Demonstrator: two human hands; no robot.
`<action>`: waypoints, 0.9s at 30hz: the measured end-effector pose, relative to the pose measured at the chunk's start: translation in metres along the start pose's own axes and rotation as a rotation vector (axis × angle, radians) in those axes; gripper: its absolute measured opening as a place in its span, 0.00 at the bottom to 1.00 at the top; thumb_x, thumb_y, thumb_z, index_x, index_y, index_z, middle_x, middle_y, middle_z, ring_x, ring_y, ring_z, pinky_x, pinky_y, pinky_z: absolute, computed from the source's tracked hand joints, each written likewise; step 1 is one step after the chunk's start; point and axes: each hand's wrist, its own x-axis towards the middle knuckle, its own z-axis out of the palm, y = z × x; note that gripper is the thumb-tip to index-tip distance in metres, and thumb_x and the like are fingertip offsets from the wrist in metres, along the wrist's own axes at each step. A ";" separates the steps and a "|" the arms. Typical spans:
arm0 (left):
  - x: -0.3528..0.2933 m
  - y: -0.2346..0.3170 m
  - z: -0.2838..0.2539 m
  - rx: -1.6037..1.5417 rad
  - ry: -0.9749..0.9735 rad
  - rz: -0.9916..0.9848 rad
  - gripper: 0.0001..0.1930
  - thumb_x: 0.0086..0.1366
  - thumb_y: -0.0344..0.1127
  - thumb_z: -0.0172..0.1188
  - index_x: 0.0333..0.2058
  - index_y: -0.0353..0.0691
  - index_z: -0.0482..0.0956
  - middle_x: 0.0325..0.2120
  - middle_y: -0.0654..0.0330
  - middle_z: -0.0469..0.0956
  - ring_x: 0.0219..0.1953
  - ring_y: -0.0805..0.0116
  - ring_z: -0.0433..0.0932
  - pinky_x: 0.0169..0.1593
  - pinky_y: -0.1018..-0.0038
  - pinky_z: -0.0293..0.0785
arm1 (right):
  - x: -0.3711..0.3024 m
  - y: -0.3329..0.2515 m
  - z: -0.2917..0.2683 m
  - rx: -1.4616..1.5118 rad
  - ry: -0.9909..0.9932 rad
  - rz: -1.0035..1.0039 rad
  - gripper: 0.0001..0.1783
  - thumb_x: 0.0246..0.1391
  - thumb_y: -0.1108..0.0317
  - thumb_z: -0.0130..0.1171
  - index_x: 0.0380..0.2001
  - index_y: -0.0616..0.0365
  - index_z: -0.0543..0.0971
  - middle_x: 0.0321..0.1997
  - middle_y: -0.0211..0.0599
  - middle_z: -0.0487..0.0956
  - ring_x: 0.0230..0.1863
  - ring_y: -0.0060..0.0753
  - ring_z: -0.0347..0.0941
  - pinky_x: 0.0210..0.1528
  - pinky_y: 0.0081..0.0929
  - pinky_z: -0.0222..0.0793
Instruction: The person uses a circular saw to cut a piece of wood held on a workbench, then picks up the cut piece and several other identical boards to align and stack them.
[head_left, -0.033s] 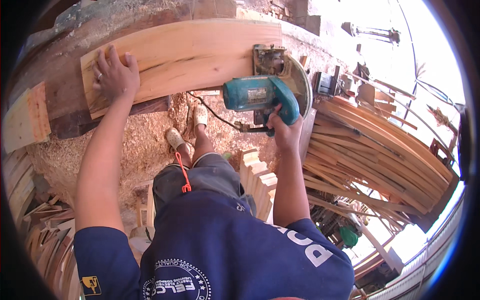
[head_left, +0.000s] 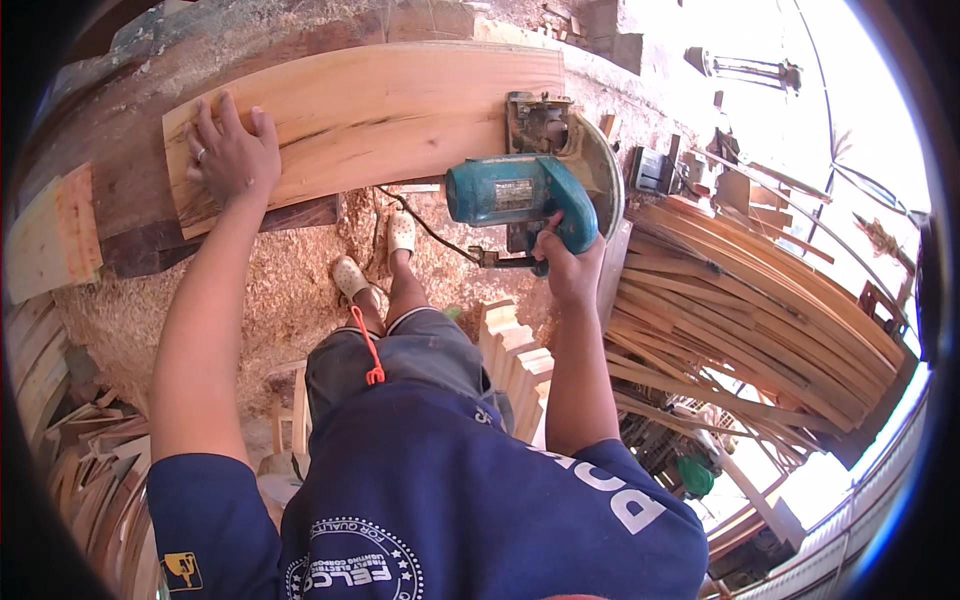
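A wide wooden board (head_left: 390,110) with dark streaks lies across the workbench (head_left: 130,190). Flat on its left end rests my left hand (head_left: 233,155), fingers spread, a ring on one of them. My right hand (head_left: 570,258) is wrapped round the rear handle of a teal circular saw (head_left: 505,187). The saw's base sits at the board's right end, and its round guard (head_left: 603,165) is on the far right side. A dark power cord (head_left: 430,230) runs from the saw's handle back toward the bench. The blade's contact with the wood is hidden.
Long wood strips (head_left: 760,300) are stacked at the right. Cut boards (head_left: 55,235) stand at the left, with offcuts (head_left: 105,490) below. Shaped wooden pieces (head_left: 512,350) stand near my right leg. Sawdust (head_left: 290,270) covers the ground around my feet.
Almost nothing differs. The board, saw and both hands appear a few pixels lower in the view; both hands keep their places on the board and saw.
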 end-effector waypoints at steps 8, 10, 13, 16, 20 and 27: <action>-0.003 -0.002 -0.007 -0.003 -0.023 -0.006 0.31 0.73 0.57 0.51 0.70 0.58 0.64 0.74 0.56 0.58 0.73 0.41 0.58 0.67 0.34 0.55 | 0.007 -0.003 0.005 -0.004 0.019 0.039 0.07 0.51 0.79 0.61 0.35 0.60 0.77 0.26 0.28 0.76 0.26 0.20 0.74 0.29 0.22 0.69; -0.004 -0.004 -0.006 0.010 0.006 0.018 0.31 0.72 0.57 0.51 0.70 0.58 0.64 0.73 0.56 0.59 0.73 0.41 0.57 0.67 0.34 0.56 | 0.012 -0.005 0.007 -0.013 0.010 0.022 0.07 0.51 0.79 0.61 0.34 0.60 0.77 0.26 0.28 0.76 0.26 0.20 0.74 0.29 0.22 0.69; -0.003 -0.001 -0.007 0.001 0.004 0.012 0.31 0.73 0.57 0.51 0.70 0.57 0.64 0.74 0.56 0.58 0.73 0.43 0.57 0.67 0.35 0.55 | 0.019 -0.008 0.008 -0.014 0.007 0.004 0.06 0.52 0.78 0.61 0.34 0.61 0.77 0.26 0.28 0.76 0.26 0.20 0.74 0.29 0.22 0.69; -0.005 -0.004 -0.004 0.032 -0.020 0.005 0.31 0.73 0.58 0.48 0.71 0.58 0.63 0.74 0.56 0.56 0.74 0.44 0.55 0.67 0.38 0.54 | 0.024 -0.013 0.012 0.000 -0.001 0.006 0.06 0.52 0.78 0.61 0.34 0.61 0.77 0.26 0.28 0.76 0.26 0.20 0.74 0.29 0.22 0.69; -0.005 -0.003 -0.007 0.053 -0.044 -0.005 0.31 0.73 0.58 0.48 0.71 0.58 0.63 0.74 0.56 0.56 0.74 0.45 0.55 0.67 0.38 0.53 | 0.033 -0.014 0.013 -0.019 0.007 0.010 0.07 0.52 0.79 0.61 0.35 0.62 0.77 0.26 0.28 0.76 0.25 0.20 0.74 0.29 0.22 0.70; -0.006 -0.002 -0.009 0.011 -0.010 0.004 0.31 0.72 0.58 0.50 0.71 0.59 0.64 0.74 0.58 0.58 0.75 0.48 0.55 0.68 0.39 0.53 | 0.037 -0.015 0.012 -0.001 -0.016 -0.007 0.07 0.51 0.79 0.61 0.36 0.62 0.77 0.26 0.29 0.77 0.25 0.20 0.74 0.28 0.22 0.71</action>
